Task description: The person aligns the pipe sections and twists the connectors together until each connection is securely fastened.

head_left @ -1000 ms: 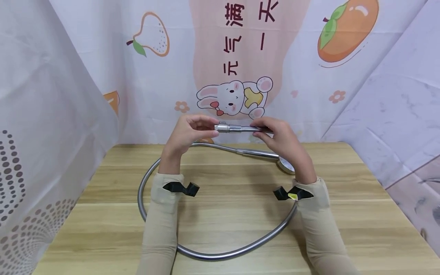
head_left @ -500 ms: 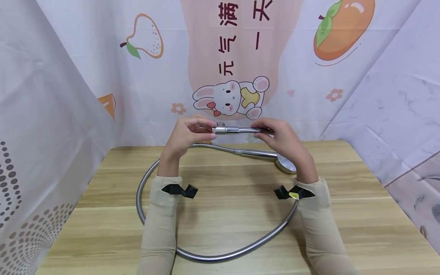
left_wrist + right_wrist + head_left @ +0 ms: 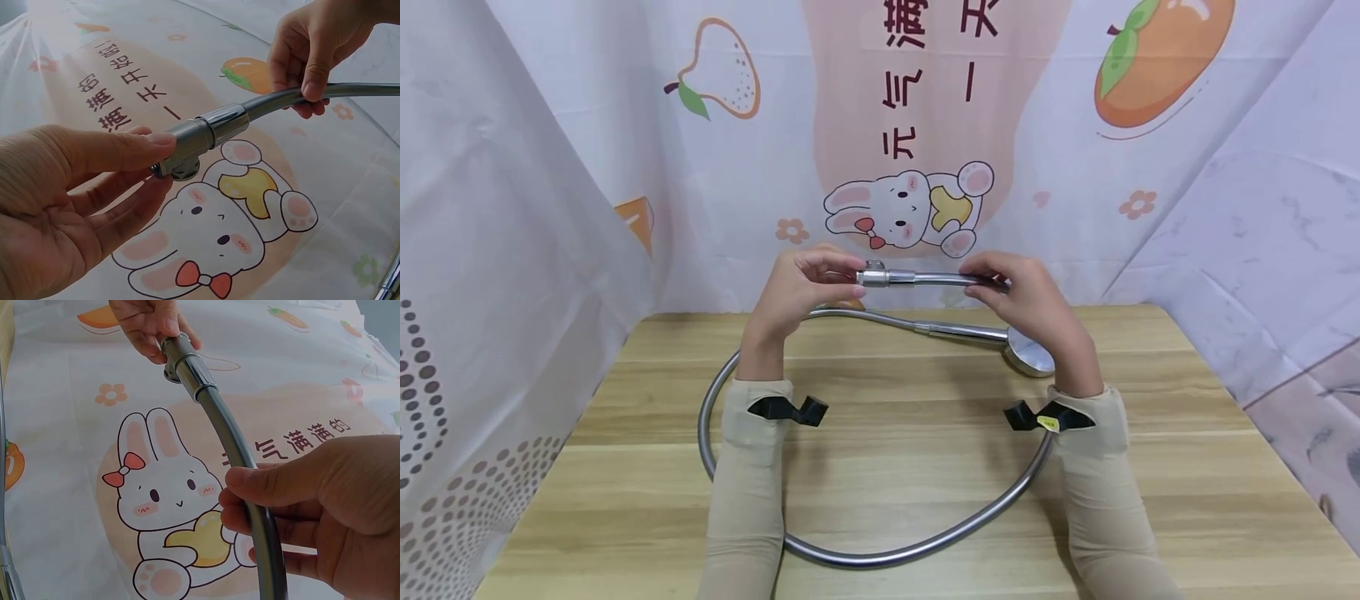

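My left hand [image 3: 797, 287] pinches the free end of a short silver valve fitting [image 3: 874, 277] between thumb and fingers. A round knob sticks out from the fitting's side, plain in the left wrist view. Joined to the fitting is the chrome end sleeve of a grey shower hose [image 3: 228, 428]. My right hand [image 3: 1022, 292] grips that hose a little past the sleeve, thumb on one side and fingers on the other. Both hands are raised at the table's far edge. The hose loops down over the table to a chrome shower head [image 3: 1030, 353], which lies behind my right wrist.
The wooden table [image 3: 910, 433] is ringed by the hose loop, whose front curve passes under my left sleeve. Right behind the table hangs a white printed curtain [image 3: 715, 208]. Black wrist mounts [image 3: 790, 411] sit on both sleeves.
My right hand has slid slightly right along the hose, so more hose shows between it and the sleeve. The fitting has shifted a little left, and its knob shows more than at first.
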`<state>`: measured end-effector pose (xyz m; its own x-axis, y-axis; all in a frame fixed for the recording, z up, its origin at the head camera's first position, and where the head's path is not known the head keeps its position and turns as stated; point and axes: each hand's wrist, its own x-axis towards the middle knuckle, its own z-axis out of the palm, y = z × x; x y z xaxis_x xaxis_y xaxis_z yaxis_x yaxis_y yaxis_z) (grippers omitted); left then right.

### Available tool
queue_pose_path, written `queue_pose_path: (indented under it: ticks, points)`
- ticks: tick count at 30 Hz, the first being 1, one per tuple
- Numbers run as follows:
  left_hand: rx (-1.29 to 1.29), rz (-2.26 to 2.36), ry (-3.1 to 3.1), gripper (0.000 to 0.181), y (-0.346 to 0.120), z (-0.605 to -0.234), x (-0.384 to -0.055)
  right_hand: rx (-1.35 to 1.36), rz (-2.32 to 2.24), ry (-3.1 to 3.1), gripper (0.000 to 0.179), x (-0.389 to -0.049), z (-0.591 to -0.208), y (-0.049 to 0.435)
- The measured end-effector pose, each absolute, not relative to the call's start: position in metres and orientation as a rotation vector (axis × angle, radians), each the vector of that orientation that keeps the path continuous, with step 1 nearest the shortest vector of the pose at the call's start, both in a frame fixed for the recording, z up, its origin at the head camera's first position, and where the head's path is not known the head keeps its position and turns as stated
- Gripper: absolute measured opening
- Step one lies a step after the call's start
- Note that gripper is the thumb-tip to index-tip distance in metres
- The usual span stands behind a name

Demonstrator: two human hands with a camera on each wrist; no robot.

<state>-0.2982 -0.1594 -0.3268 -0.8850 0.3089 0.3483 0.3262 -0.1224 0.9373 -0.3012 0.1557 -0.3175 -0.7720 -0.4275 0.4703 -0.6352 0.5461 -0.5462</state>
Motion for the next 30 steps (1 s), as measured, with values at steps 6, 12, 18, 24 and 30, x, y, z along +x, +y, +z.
queue_pose_path:
  ticks: [6, 12, 18, 24, 30]
  points:
    - [-0.704, -2.206, -2.063, 0.028, -0.164, -0.325, -0.3, 0.864, 1.043, -2.504, 0.017, -0.302, -0.316, 0.158]
    - [-0.656, -2.134, -2.083, 0.024, -0.164, -0.329, -0.304, 0.842, 1.041, -2.482, 0.017, -0.302, -0.316, 0.157]
    - [-0.548, -2.139, -2.072, 0.019, -0.158, -0.331, -0.303, 0.818, 1.066, -2.42, 0.016, -0.302, -0.317, 0.158]
    - [-0.421, -2.202, -2.133, 0.029, -0.157, -0.327, -0.304, 0.807, 1.019, -2.474, 0.016, -0.311, -0.318, 0.156]
    - [-0.286, -2.221, -2.231, 0.037, -0.16, -0.322, -0.305, 0.846, 0.977, -2.539, 0.017, -0.32, -0.319, 0.152]
